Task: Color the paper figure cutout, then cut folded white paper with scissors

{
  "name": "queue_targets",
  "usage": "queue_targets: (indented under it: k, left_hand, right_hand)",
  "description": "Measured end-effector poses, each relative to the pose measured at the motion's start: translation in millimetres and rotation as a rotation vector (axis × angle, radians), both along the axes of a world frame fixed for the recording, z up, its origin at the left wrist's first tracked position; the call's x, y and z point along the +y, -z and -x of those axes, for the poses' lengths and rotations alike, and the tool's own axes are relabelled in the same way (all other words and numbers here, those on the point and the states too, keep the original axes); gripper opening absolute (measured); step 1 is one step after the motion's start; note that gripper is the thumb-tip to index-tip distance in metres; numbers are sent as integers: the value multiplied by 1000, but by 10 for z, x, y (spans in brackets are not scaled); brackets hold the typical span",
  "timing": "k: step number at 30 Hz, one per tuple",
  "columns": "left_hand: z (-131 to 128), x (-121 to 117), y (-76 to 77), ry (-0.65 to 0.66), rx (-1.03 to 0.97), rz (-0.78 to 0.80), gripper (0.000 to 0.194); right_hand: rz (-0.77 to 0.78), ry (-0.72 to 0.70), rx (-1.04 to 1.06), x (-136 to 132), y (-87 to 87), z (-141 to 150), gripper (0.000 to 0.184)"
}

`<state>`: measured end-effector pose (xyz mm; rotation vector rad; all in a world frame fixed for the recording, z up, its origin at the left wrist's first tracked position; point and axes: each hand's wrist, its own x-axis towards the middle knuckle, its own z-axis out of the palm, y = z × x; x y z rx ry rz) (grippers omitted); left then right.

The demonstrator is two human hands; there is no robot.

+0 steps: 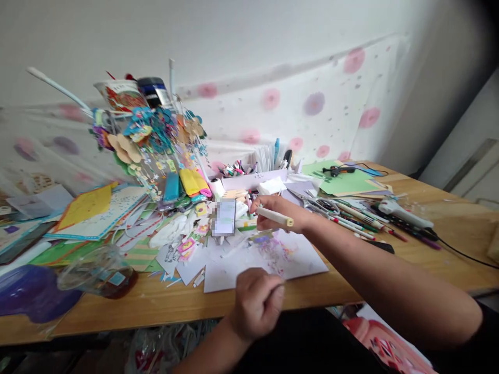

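Note:
My right hand (286, 208) is closed around a pale marker pen (276, 216) with a yellow end that points back toward me. It hovers over the far part of a white sheet of paper (226, 272), near a propped-up phone (230, 218) whose screen is partly blurred. Coloured smudges show on the sheet. My left hand (258, 301) is a fist at the table's front edge, just before the sheet; its palm side is hidden, so I cannot tell whether it holds anything. Paper scraps and pink-and-yellow stickers (187, 248) lie left of the sheet.
A clear cup with brown liquid (105, 275) and a purple item (35, 291) stand at front left. Ornaments hang from a rack (156, 130) behind. Scissors (307, 200), several pens (358, 215), a white corded tool (403, 212) and green paper (346, 182) lie on the right.

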<state>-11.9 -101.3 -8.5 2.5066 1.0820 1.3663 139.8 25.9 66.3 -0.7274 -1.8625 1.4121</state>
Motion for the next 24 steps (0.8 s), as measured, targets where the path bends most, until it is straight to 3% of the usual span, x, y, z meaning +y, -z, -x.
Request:
queue_targets:
  k: [4, 8, 13, 18, 21, 24]
  left_hand:
    - [127, 233, -23, -161, -51, 179, 17]
    - [121, 462, 12, -264, 234, 408, 17]
    - [56, 527, 58, -282, 372, 497, 27]
    - [-133, 540, 54, -301, 522, 521, 43]
    - [-193, 571, 45, -269, 559, 500, 40]
    - [-161, 601, 39, -238, 558, 490, 35]
  right_hand:
    - [45, 52, -107, -69, 479, -367, 37]
    - [-27, 276, -160, -35, 742, -530, 32]
    - [-102, 436, -86, -145, 772, -691, 27]
    - [-233, 357, -359, -360, 807, -703, 24]
    - [-276, 313, -499, -446, 821, -663, 25]
    - [-275, 300, -493, -502, 829, -661, 24]
